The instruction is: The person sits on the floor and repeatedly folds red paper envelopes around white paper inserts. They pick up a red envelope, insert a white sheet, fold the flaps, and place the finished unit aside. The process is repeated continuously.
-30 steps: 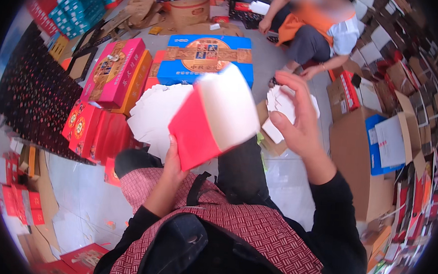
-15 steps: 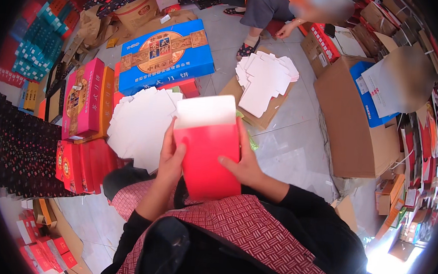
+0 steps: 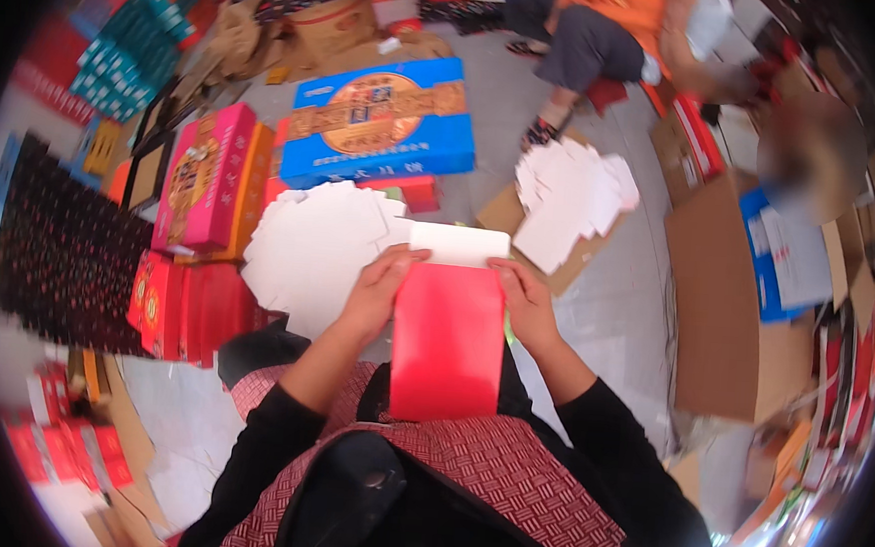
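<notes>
A red box point(image 3: 447, 344) with a white flap point(image 3: 460, 241) at its far end rests against my apron, between both hands. My left hand point(image 3: 384, 288) grips its far left corner, thumb close to the flap's base. At the far right corner, the fingers of my right hand point(image 3: 528, 301) are closed on the same box. Just beyond my left hand lies a pile of flat white card pieces point(image 3: 320, 236). Another white card pile point(image 3: 572, 197) sits on a brown cardboard sheet ahead to the right.
A large blue gift box point(image 3: 387, 120) lies ahead. Left of it stand a pink box point(image 3: 203, 174) and red boxes point(image 3: 195, 304). An open brown carton point(image 3: 711, 300) stands at right. Another person point(image 3: 602, 43) in orange and grey sits at the far side.
My hands have shifted to the far corners of the red box, at the base of its white flap. The box appears flatter and more upright in view. The whole view has swung slightly.
</notes>
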Action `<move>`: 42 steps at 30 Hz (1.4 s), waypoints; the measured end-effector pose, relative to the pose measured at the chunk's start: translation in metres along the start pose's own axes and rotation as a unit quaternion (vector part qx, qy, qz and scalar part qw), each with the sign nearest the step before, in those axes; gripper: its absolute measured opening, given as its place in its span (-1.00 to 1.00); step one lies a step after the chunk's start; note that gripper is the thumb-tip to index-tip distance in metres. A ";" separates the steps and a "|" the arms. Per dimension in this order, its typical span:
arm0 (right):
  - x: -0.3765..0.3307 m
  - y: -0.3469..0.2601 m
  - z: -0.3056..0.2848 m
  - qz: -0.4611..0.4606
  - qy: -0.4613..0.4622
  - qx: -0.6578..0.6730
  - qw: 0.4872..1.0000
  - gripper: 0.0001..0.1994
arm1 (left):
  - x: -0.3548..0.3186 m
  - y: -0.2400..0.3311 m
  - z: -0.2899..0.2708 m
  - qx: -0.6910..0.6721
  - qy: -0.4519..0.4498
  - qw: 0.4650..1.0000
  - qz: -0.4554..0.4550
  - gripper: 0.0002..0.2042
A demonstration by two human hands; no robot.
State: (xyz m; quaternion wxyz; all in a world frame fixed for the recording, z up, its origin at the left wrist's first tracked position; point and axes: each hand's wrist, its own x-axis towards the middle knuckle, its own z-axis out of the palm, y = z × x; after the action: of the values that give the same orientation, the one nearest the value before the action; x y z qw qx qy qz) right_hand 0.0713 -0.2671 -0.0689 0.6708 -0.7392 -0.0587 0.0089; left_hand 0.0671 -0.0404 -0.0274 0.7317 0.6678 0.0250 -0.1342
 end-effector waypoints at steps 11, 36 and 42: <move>0.007 -0.032 0.008 0.059 0.013 0.198 0.978 -0.61 | 0.004 0.010 -0.001 -0.117 -0.050 0.992 0.012 -0.72; 0.089 -0.090 -0.011 0.112 -0.326 0.023 0.938 -0.66 | -0.003 0.006 -0.013 -0.039 -0.011 0.992 0.116 -0.82; 0.103 -0.102 0.014 0.158 -0.459 -0.142 0.863 -0.66 | 0.001 -0.012 -0.007 -0.024 0.013 0.993 0.119 -0.83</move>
State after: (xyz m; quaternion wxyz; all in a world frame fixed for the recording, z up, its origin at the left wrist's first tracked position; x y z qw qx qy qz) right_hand 0.1645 -0.2333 0.0377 0.4451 -0.7385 -0.2428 0.4444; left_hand 0.0665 -0.0342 -0.0403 0.7580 0.6498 -0.0421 -0.0371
